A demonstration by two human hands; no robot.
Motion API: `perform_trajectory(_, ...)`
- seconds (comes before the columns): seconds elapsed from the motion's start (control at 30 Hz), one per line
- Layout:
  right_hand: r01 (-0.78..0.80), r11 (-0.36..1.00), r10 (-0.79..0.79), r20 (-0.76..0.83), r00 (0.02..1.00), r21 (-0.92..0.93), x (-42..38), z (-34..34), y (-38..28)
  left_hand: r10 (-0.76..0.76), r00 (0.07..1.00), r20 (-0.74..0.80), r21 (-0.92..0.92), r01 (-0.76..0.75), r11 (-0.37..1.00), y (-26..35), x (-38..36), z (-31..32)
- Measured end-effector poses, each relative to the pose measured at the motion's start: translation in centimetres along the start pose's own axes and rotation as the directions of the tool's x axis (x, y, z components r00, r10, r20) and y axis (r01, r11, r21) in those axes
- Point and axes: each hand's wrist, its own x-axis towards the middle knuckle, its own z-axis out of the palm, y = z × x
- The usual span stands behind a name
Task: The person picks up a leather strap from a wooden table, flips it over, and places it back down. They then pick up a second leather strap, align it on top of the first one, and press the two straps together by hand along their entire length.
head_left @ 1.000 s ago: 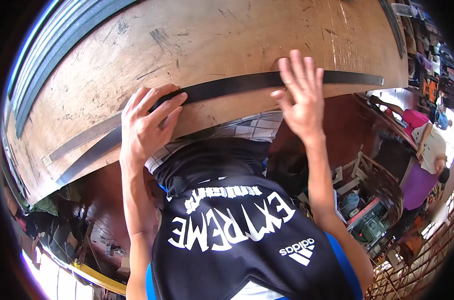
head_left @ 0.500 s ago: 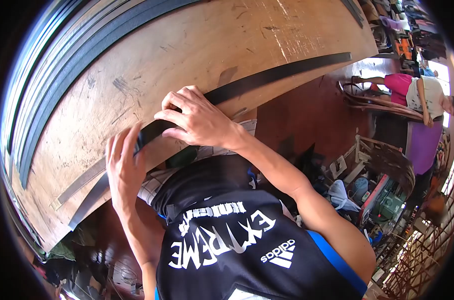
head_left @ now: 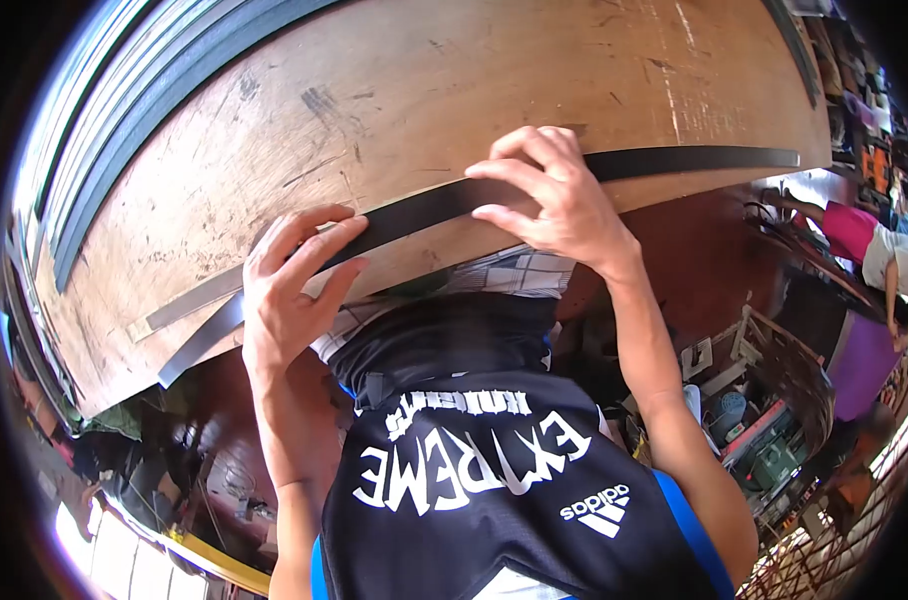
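A long black strip lies along the near side of the wooden table. It looks like flat leather or rubber, but its material is not certain. My left hand grips it toward its left part, fingers over the top edge and thumb at the lower edge. Farther right, my right hand spans the same strip, with fingertips and thumb at opposite edges. Left of my left hand, a dark strip end slants down past the table edge. A brownish strip lies beside it on the wood.
Several long dark strips lie curved along the far left of the wooden table. Another dark strip sits at the far right. A person in a pink garment is at the right, near a green machine.
My right hand has moved right along the black strip, and my left hand has shifted slightly right. The hands are farther apart, with more strip showing between them. The camera view has turned.
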Motion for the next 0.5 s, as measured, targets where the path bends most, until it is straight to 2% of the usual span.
perform_trajectory(0.07,-0.014,1.000,0.014,0.009,1.000,-0.002,-0.2,-0.5,0.1,0.017,0.998,0.065,0.011,-0.017,1.000,0.0,0.0,0.0)
perform_trajectory(0.2,-0.038,0.998,0.036,0.044,0.998,0.046,0.0,-0.7,-0.2,0.029,0.999,0.045,0.031,-0.031,0.999,-0.4,0.0,0.6)
perform_trajectory(0.33,0.002,0.999,-0.004,0.040,0.999,0.053,0.3,-0.3,-0.2,0.016,0.999,0.036,0.026,-0.017,1.000,-0.6,0.0,0.9)
perform_trajectory(0.4,0.019,0.998,-0.022,0.038,0.999,0.068,0.3,-0.1,-0.1,0.076,0.997,0.024,0.048,-0.077,0.996,-0.9,0.1,1.0)
perform_trajectory(0.5,0.025,0.996,-0.030,0.057,0.998,0.082,0.6,-0.3,-0.1,0.074,0.997,0.037,0.059,-0.077,0.995,-0.9,0.2,0.9)
